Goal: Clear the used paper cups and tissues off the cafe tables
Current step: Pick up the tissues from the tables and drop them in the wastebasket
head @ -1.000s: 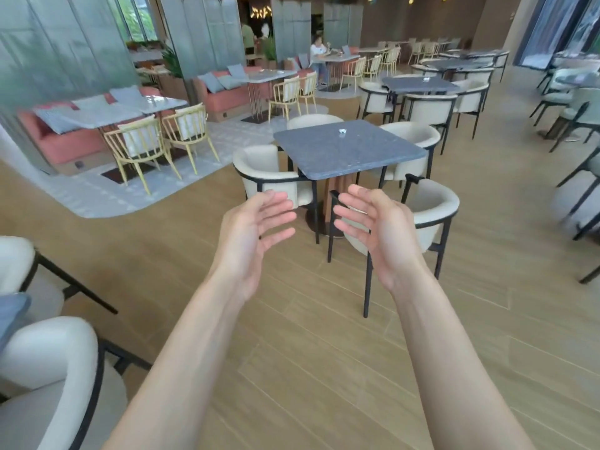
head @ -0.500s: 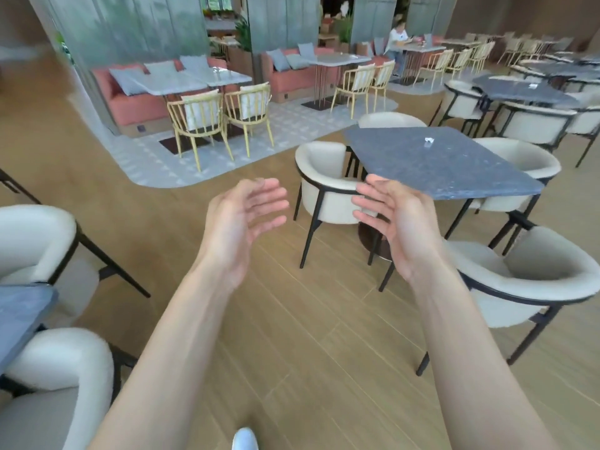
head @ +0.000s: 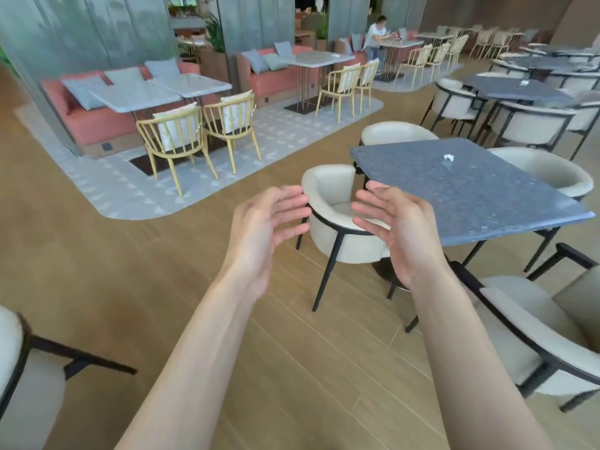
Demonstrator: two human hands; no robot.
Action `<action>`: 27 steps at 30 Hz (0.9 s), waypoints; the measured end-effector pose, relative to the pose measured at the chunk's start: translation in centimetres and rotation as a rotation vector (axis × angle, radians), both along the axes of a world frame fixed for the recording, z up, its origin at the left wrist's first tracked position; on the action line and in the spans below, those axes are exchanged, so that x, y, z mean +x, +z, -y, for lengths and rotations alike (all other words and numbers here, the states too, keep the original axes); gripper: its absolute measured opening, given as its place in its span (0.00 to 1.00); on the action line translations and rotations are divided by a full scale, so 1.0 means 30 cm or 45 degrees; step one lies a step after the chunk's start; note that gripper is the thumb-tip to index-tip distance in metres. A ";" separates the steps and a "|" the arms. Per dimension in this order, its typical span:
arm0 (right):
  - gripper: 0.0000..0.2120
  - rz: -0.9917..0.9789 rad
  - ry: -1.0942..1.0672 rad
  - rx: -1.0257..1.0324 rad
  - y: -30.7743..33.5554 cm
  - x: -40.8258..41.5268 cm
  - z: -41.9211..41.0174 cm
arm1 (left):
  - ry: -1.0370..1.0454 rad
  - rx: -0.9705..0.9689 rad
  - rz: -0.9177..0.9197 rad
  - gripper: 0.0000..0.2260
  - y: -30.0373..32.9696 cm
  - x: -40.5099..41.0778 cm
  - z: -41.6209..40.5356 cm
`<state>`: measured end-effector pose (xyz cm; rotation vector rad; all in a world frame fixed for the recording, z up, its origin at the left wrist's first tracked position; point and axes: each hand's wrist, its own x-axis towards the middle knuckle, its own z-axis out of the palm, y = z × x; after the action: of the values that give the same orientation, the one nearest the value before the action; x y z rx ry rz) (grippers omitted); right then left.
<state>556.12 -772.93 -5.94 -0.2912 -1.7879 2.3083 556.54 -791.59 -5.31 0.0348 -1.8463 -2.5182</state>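
While the left hand (head: 263, 228) and right hand (head: 401, 230) are hovering with grips apart and holding nothing, a crumpled tissue (head: 449, 156) is lying on the dark counter (head: 470, 203) ahead, waiting to be collected; nothing looks cleared yet.

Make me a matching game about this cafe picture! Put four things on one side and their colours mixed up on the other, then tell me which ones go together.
Things:
1. crumpled tissue
2. nearest table top
3. slatted chairs
4. bench sofa

Colours:
A. yellow
B. pinkish red
C. white
D. speckled blue-grey

Pairs: 1-C, 2-D, 3-A, 4-B.

The crumpled tissue lies on the nearest table top. The left hand and the right hand are both open and hold nothing.
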 end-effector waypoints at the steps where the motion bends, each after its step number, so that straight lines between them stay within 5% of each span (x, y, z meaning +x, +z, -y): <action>1: 0.13 0.002 -0.009 -0.006 -0.014 -0.072 0.007 | 0.002 -0.002 0.005 0.12 -0.013 -0.077 0.021; 12: 0.11 0.045 0.157 -0.093 -0.098 -1.083 0.210 | 0.169 -0.052 0.045 0.12 -0.071 -0.995 0.192; 27: 0.08 -0.058 0.522 0.008 -0.024 -2.270 0.876 | 0.540 -0.041 -0.046 0.09 0.013 -2.045 0.786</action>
<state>488.01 -799.20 -6.65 0.1443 -1.9832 2.5447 495.19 -815.17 -4.93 0.3388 -1.6529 -2.1840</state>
